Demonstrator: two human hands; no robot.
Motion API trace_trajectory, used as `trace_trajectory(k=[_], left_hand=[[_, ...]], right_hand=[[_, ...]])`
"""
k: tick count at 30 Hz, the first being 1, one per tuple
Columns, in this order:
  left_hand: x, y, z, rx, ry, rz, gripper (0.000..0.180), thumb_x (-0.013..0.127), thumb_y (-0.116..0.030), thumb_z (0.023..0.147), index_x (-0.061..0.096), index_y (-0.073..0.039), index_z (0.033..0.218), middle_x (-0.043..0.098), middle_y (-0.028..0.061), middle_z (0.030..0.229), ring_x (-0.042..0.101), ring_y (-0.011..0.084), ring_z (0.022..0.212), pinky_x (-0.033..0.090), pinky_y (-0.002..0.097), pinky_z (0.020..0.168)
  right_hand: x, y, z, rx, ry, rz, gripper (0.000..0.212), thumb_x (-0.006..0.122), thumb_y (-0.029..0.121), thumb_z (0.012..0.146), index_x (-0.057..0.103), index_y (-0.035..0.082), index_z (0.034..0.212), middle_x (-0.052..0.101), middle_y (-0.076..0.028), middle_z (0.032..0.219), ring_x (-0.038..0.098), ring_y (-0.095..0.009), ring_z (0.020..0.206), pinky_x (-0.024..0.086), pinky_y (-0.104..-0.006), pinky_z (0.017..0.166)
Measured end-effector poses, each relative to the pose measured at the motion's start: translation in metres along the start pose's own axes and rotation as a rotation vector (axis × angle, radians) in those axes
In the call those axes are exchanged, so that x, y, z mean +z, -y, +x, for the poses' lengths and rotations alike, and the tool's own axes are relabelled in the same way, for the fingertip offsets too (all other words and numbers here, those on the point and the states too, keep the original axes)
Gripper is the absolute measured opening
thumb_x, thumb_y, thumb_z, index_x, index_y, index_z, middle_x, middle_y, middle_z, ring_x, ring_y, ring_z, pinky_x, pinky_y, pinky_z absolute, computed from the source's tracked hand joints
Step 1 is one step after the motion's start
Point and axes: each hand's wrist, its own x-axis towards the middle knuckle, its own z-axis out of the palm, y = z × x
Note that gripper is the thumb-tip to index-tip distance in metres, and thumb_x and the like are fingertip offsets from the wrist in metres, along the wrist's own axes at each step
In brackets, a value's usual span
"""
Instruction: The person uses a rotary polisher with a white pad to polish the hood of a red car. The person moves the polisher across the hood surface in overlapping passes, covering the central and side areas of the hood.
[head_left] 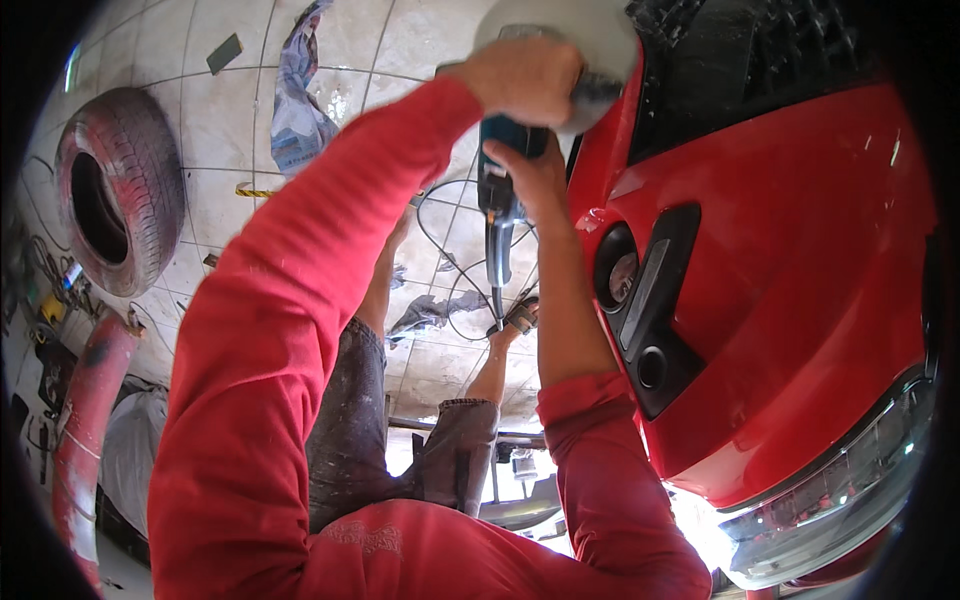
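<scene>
A dark power polisher (pixel 496 185) with a wide, pale round pad (pixel 603 35) is held in both my hands, at the top of the view. My left hand (pixel 528 82) is closed over its front end, near a black side grip (pixel 596 90). Just behind it, my right hand (pixel 538 178) wraps round the tool's body. The pad is beside the edge of a red car bumper (pixel 790 230); I cannot tell whether they touch. From the tool's rear handle a black cord (pixel 455 262) loops down to the floor.
A dusty tyre (pixel 150 190) stands on the tiled floor at left, near a crumpled plastic bag (pixel 298 100) and a small dark block (pixel 225 53). A dark rag (pixel 430 312) lies near my feet. A red curved part (pixel 85 430) is lower left; the car's headlight (pixel 830 520) is lower right.
</scene>
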Motion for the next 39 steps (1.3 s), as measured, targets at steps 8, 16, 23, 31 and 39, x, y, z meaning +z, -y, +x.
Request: trace_trajectory(k=[8, 16, 23, 31, 39], left_hand=[[0.074, -0.070, -0.154, 0.054, 0.252, -0.110, 0.027, 0.078, -0.025, 0.081, 0.073, -0.005, 0.098, 0.072, 0.0168, 0.074, 0.074, 0.0363, 0.064, 0.062, 0.0487, 0.064], [0.026, -0.030, -0.054, 0.099, 0.151, 0.134, 0.027, 0.074, -0.022, 0.080, 0.074, -0.003, 0.099, 0.074, 0.0186, 0.077, 0.077, 0.0383, 0.077, 0.062, 0.0503, 0.068], [0.003, -0.012, -0.025, 0.079, 0.016, 0.114, 0.021, 0.071, -0.019, 0.079, 0.077, -0.007, 0.096, 0.076, 0.0187, 0.081, 0.079, 0.0383, 0.080, 0.064, 0.0502, 0.070], [0.109, -0.063, -0.170, -0.100, 0.130, -0.147, 0.030, 0.077, -0.027, 0.083, 0.068, -0.009, 0.106, 0.070, 0.0145, 0.070, 0.074, 0.0369, 0.066, 0.059, 0.0493, 0.061], [0.173, -0.156, -0.239, -0.278, 0.129, -0.267, 0.023, 0.077, -0.024, 0.084, 0.070, -0.009, 0.100, 0.072, 0.0153, 0.072, 0.074, 0.0367, 0.066, 0.059, 0.0475, 0.059]], right_hand=[[0.003, -0.132, -0.208, -0.003, -0.009, -0.501, 0.060, 0.086, 0.018, 0.080, 0.063, 0.001, 0.132, 0.071, -0.018, 0.129, 0.068, -0.034, 0.122, 0.054, -0.0454, 0.101], [0.022, -0.061, -0.067, 0.156, -0.067, -0.346, 0.094, 0.100, 0.034, 0.066, 0.057, 0.001, 0.143, 0.071, -0.020, 0.134, 0.069, -0.032, 0.124, 0.054, -0.0432, 0.103], [0.009, -0.026, -0.002, -0.105, -0.098, -0.141, 0.084, 0.099, 0.035, 0.069, 0.059, 0.006, 0.137, 0.075, -0.015, 0.126, 0.072, -0.028, 0.116, 0.056, -0.0407, 0.098], [-0.029, -0.126, -0.170, 0.117, 0.060, -0.495, 0.049, 0.085, 0.034, 0.082, 0.072, 0.010, 0.122, 0.078, -0.021, 0.117, 0.074, -0.038, 0.112, 0.058, -0.0471, 0.092], [-0.091, -0.233, -0.296, 0.581, 0.078, 0.512, 0.050, 0.080, 0.022, 0.089, 0.064, 0.008, 0.134, 0.068, -0.014, 0.135, 0.062, -0.025, 0.131, 0.048, -0.0388, 0.111]])
